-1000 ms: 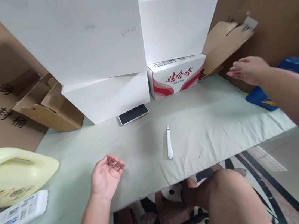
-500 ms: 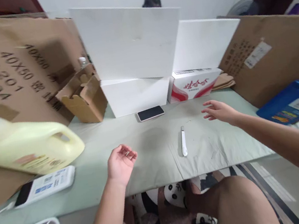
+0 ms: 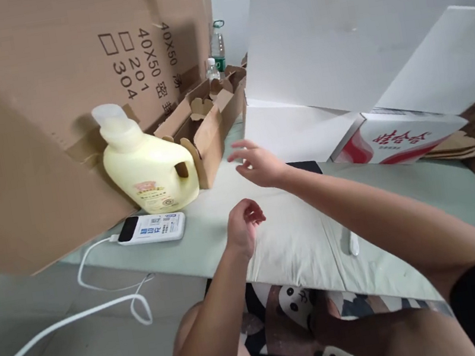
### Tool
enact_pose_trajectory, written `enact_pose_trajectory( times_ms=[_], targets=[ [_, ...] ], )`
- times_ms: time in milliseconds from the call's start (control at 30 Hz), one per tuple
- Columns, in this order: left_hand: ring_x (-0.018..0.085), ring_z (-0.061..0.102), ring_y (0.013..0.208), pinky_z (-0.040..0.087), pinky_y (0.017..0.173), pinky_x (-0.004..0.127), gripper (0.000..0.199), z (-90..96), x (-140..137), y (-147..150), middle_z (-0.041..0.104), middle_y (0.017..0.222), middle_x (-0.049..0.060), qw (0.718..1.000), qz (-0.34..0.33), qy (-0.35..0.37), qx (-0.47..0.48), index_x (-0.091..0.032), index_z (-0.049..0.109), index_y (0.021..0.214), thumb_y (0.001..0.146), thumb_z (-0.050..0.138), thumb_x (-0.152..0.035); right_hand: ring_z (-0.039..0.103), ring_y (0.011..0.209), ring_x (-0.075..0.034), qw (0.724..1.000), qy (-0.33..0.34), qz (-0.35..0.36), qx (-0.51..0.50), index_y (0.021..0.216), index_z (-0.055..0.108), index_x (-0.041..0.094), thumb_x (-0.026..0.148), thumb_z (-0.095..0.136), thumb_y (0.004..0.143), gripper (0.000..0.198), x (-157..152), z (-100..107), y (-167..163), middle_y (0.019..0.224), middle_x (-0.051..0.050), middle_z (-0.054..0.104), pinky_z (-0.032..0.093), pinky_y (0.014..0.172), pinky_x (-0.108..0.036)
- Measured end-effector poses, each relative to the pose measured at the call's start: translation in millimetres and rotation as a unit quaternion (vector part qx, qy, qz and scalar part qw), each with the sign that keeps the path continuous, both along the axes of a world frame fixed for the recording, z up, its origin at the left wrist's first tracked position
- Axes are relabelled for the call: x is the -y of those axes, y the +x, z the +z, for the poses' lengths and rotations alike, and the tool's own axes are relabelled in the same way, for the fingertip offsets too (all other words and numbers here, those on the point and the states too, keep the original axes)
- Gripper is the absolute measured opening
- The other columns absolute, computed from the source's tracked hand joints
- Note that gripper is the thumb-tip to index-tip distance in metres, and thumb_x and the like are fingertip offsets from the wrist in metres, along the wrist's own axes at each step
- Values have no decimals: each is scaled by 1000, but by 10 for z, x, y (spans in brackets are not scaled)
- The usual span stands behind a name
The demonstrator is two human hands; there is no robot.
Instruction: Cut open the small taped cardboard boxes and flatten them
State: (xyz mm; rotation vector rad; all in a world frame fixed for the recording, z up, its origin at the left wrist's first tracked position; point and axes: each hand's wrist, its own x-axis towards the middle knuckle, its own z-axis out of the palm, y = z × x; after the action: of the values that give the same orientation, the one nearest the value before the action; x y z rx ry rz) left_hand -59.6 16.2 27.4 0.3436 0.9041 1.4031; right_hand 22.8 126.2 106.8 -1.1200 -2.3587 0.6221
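Observation:
My right hand (image 3: 258,166) is above the table with its fingers spread and nothing in them, near the open brown cardboard box (image 3: 212,134). Closer to the table's front edge is my left hand (image 3: 242,225); its fingers curl loosely and no object shows in them. A pale yellow detergent jug (image 3: 150,170) stands to the left of both hands. In front of it lies a white power bank (image 3: 155,228) with a cable plugged in. My right forearm partly covers a dark phone (image 3: 310,166) and a white utility knife (image 3: 354,244).
White boards (image 3: 332,36) stand at the back. Beside them is a white box with red print (image 3: 397,137). A large cardboard sheet (image 3: 51,111) walls off the left side. Plastic bottles (image 3: 217,49) stand behind the brown box. A white cable (image 3: 62,323) hangs off the front edge.
The view has turned left. My right hand has swung from the right side of the table across to the left, past the phone, and is now beyond my left hand. The left hand stays loosely curled.

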Motion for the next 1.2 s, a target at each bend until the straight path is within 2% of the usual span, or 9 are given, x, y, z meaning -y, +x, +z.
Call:
enact_pose_trajectory(
  times_ms=[133, 267, 367, 500, 667, 867, 967, 1033, 1200],
  targets=[
    [10, 51, 53, 42, 61, 26, 27, -39, -38, -24, 55, 55, -1, 999, -26, 17, -28, -18, 57, 55, 64, 65, -42, 68, 115, -23, 991, 81, 100, 42, 112, 72, 19, 5, 50, 85, 38, -124, 209, -710, 168, -10, 33, 57, 98, -39],
    [11, 51, 53, 41, 60, 27, 27, -76, -46, -62, 55, 55, 0, 998, -37, 29, -44, -17, 58, 56, 64, 63, -43, 67, 114, -29, 976, 91, 69, 186, 85, 72, 22, 11, 49, 87, 25, -239, 344, -967, 147, -6, 59, 56, 83, -42],
    [12, 50, 52, 41, 59, 28, 29, -90, -49, -75, 55, 54, 1, 997, -30, 35, -57, -17, 58, 56, 65, 62, -45, 69, 102, -30, 970, 101, 21, 220, 84, 72, 23, 14, 50, 87, 24, -303, 330, -886, 121, -6, 72, 53, 75, -42],
    [12, 47, 51, 38, 58, 27, 22, -95, -39, -67, 52, 51, 0, 993, 29, 49, -100, -18, 55, 52, 66, 57, -36, 69, 96, -25, 983, 117, -29, 140, 81, 74, 21, 10, 53, 83, 23, -312, 234, -579, 109, -6, 76, 53, 80, -37],
    [12, 43, 57, 33, 61, 26, 18, -139, -59, -153, 45, 51, -2, 954, 219, 78, -189, -21, 46, 50, 66, 52, -27, 65, 74, -17, 983, 134, -124, -19, 78, 75, 18, 11, 56, 81, 21, -88, 238, 41, 104, -7, 76, 53, 75, -34],
    [14, 50, 68, 40, 68, 27, 15, -109, -193, -336, 48, 64, -2, 911, 335, 86, -225, -22, 49, 64, 74, 51, -32, 67, 69, -15, 958, 203, -74, -186, 72, 72, 22, 9, 59, 81, 20, 986, 319, 1087, 84, -2, 74, 53, 62, -28],
    [17, 61, 88, 46, 76, 28, 19, -4, -179, -251, 61, 87, 3, 913, 322, 109, -225, -22, 59, 82, 79, 53, -40, 73, 74, -16, 960, 217, -27, -176, 78, 71, 23, 5, 60, 80, 21, 1574, 172, 1501, 87, -2, 77, 57, 62, -26],
    [21, 63, 107, 50, 86, 31, 28, 70, -122, -128, 66, 106, 5, 917, 263, 179, -240, -24, 63, 94, 82, 52, -47, 76, 74, -16, 961, 222, -31, -161, 83, 70, 23, 3, 59, 79, 24, 1831, 5, 1674, 90, -3, 78, 58, 59, -24],
    [28, 51, 141, 45, 111, 39, 51, 149, -22, 108, 60, 143, 6, 878, 129, 312, -338, -28, 62, 119, 83, 56, -63, 79, 86, -20, 958, 230, -75, -155, 94, 69, 25, 2, 56, 81, 30, 1995, -362, 1849, 101, -5, 81, 61, 60, -26]
  ],
)
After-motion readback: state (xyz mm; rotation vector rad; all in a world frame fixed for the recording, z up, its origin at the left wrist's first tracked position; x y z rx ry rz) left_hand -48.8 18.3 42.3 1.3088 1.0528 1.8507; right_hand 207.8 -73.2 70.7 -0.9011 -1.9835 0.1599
